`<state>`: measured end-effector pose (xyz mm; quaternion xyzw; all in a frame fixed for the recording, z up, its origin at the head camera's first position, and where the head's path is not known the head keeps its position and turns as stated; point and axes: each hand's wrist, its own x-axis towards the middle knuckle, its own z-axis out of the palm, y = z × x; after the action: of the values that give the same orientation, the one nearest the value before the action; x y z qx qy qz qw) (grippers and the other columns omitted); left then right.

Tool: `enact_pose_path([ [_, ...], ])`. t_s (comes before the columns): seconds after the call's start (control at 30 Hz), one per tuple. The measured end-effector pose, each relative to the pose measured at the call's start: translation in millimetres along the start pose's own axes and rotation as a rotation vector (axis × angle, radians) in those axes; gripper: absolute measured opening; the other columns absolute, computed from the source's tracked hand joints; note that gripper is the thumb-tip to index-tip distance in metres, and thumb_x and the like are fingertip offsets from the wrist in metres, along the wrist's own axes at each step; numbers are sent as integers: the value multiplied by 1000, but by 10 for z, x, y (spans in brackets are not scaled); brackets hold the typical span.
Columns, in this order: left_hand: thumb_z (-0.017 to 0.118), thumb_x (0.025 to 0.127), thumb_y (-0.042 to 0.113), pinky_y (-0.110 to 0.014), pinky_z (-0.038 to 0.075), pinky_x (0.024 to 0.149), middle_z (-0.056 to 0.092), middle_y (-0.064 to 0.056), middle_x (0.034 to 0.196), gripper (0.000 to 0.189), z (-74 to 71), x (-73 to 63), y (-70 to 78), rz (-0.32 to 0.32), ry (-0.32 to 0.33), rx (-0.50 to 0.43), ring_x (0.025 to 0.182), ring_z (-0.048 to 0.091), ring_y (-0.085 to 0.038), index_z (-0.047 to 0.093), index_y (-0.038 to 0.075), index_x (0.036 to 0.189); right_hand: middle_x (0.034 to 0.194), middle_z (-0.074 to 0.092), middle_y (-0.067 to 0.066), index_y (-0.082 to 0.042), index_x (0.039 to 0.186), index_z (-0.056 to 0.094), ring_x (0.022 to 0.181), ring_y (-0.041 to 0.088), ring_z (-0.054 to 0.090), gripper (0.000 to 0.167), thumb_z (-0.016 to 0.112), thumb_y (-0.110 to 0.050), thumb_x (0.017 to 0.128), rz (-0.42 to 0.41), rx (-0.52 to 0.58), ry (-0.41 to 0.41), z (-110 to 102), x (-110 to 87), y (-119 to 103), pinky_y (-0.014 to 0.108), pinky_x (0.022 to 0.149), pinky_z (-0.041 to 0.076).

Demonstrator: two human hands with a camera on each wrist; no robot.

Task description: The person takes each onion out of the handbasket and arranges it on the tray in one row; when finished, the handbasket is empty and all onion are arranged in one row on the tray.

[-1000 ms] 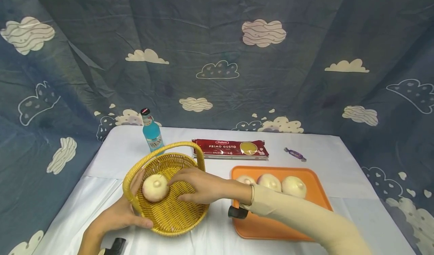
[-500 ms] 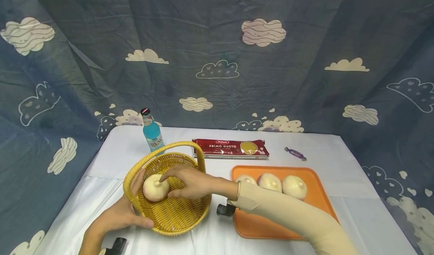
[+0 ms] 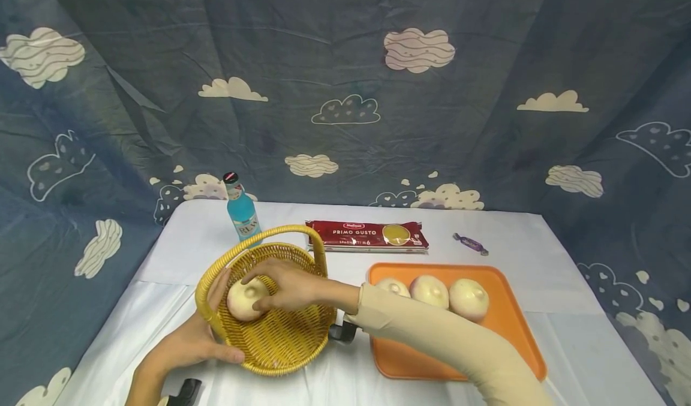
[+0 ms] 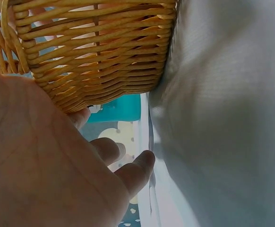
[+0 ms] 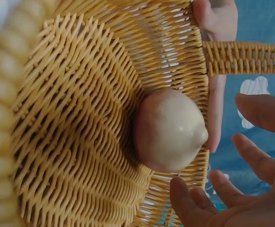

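Observation:
A pale, round onion (image 3: pixel 245 300) with a pinkish tint lies inside the yellow wicker basket (image 3: pixel 281 349), against its left wall. My right hand (image 3: pixel 286 284) reaches in over the onion; its fingers (image 5: pixel 255 161) are spread and stand apart from it in the right wrist view. From outside, my left hand (image 3: pixel 189 337) rests on the basket's left side, thumb toward the front and fingers along the wall. Those fingers (image 4: pixel 137 172) look extended in the left wrist view, where the palm lies beside the weave.
Right of the basket, several more onions (image 3: pixel 429 290) sit in an orange tray (image 3: pixel 410 361), partly behind my right sleeve. A blue bottle (image 3: pixel 243 214) stands behind the basket. A red spaghetti pack (image 3: pixel 367 237) and a purple wrapped candy (image 3: pixel 471 243) lie at the back.
My right hand has moved left across the basket and now overlaps the onion in the head view. The left hand, basket and onion have stayed nearly still.

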<state>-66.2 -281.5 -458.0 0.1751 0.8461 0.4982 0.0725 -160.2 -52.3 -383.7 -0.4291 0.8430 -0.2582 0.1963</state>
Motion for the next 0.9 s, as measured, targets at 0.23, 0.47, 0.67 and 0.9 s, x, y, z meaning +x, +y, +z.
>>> enact_pose_path([
  [0.23, 95, 64, 21, -82, -1, 104, -23, -21, 164, 148, -6, 3, -12, 5, -1, 2, 145, -17, -57, -19, 30, 158, 143, 54, -3, -25, 135, 62, 136, 14, 43, 47, 75, -27, 90, 5, 68, -19, 79, 73, -10, 38, 117, 30],
  [0.47, 95, 64, 18, -82, -2, 104, -24, -20, 164, 149, 0, 1, -4, -8, -2, -13, 145, -18, -56, -20, 30, 158, 139, 59, -2, -23, 131, 65, 129, 12, 47, 47, 78, -19, 87, 27, 148, -6, 131, 151, -6, 33, 111, 33],
  [0.67, 95, 63, 17, -81, -1, 105, -23, -20, 164, 149, -7, 0, 0, -15, 3, -3, 145, -17, -56, -20, 30, 158, 132, 63, 1, -19, 128, 67, 115, 9, 54, 51, 81, -6, 81, 57, 280, -19, 163, 220, 2, 22, 96, 43],
  [0.9, 95, 63, 16, -80, -2, 106, -25, -18, 164, 150, -13, 4, 0, -15, -1, -15, 146, -19, -55, -21, 30, 158, 132, 61, 3, -19, 128, 67, 111, 11, 55, 54, 79, 2, 79, 119, 368, -38, 228, 284, 22, 24, 94, 47],
])
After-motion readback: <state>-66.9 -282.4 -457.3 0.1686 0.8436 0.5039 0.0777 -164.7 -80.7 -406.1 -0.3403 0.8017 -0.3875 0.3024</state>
